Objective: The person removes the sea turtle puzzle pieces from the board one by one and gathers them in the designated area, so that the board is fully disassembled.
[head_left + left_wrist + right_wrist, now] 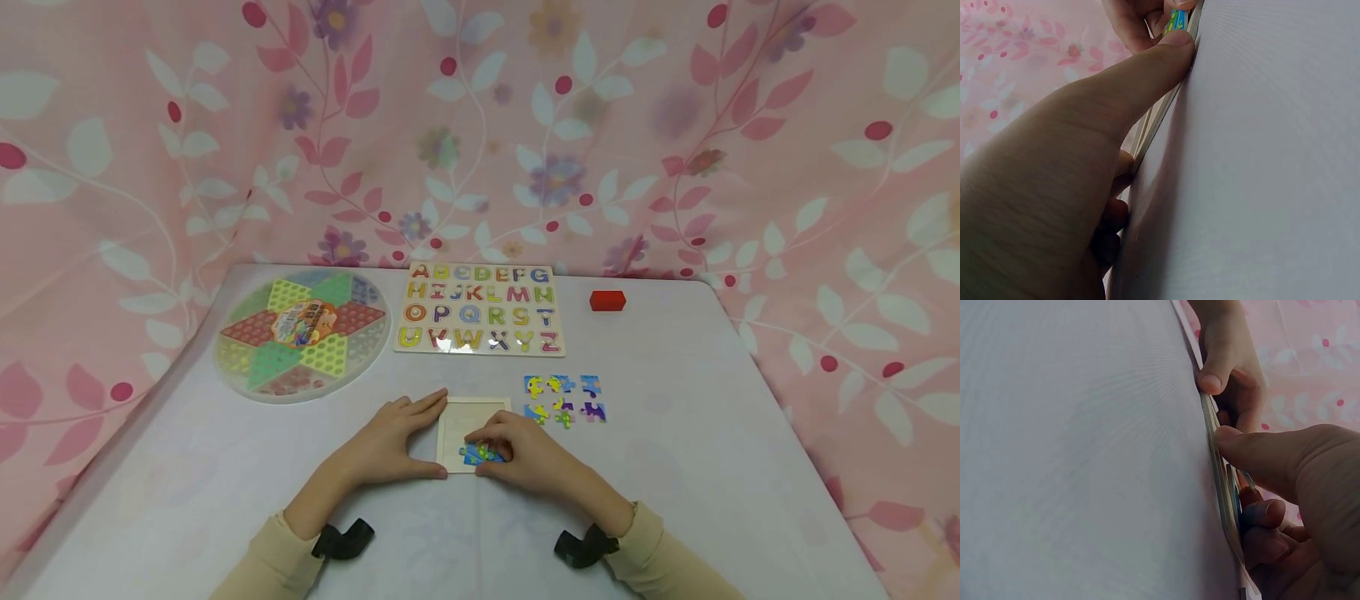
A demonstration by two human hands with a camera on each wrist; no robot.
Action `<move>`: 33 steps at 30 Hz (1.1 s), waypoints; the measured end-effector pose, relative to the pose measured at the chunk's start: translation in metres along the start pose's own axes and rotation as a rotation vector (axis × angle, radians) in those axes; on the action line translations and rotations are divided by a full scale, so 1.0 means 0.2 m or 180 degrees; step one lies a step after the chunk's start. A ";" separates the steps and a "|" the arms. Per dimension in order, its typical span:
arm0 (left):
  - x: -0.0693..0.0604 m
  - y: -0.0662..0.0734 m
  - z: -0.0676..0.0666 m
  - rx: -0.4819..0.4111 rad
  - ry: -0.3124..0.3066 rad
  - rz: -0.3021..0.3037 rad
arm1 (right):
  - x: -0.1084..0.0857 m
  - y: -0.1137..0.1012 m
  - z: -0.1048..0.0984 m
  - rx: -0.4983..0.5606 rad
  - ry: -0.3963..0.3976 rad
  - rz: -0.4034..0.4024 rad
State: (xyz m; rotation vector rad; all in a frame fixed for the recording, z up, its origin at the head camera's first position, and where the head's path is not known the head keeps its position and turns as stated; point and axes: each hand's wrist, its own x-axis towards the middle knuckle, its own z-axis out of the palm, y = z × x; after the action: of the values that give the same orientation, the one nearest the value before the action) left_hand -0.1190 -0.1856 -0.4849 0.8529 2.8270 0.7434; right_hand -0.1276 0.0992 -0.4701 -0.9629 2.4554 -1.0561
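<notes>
A small wooden puzzle frame point(453, 417) lies on the table before the person. The left hand point(390, 440) rests along its left side, fingers at the far corner and thumb point(1172, 53) against the near corner. Over the frame's lower right, the right hand point(525, 454) has curled fingers round a blue and green jigsaw piece point(474, 454). In the right wrist view its thumb point(1235, 440) lies on the frame's near edge. The hand partly covers the piece, so whether several pieces lie there is unclear. Loose jigsaw pieces point(591, 386) sit in rows to the right.
Behind the frame lies a wooden alphabet board point(480, 304). A round board with a coloured star pattern point(262, 358) is at the back left, and a red block point(607, 301) at the back right. A pink floral curtain point(480, 125) hangs behind the white table point(712, 467).
</notes>
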 end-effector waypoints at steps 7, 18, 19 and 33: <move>0.00 0.00 0.00 -0.0009 -0.0002 0.0004 | 0.00 0.00 0.00 0.0049 0.0029 -0.0060; 0.00 -0.01 0.01 0.0008 0.0005 0.0014 | -0.01 -0.04 -0.02 0.0051 0.0075 -0.0029; 0.00 -0.01 0.01 0.0017 0.0006 0.0019 | -0.01 -0.05 -0.03 0.0063 0.0093 -0.0017; 0.00 0.01 0.00 -0.0017 -0.0002 0.0003 | -0.31 0.17 -0.27 -0.0102 0.1391 -0.0047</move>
State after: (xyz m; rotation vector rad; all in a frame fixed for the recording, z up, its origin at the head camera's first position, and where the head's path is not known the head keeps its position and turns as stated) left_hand -0.1189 -0.1843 -0.4841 0.8535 2.8231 0.7502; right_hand -0.1256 0.1874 -0.4573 -0.8295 2.8180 -1.3571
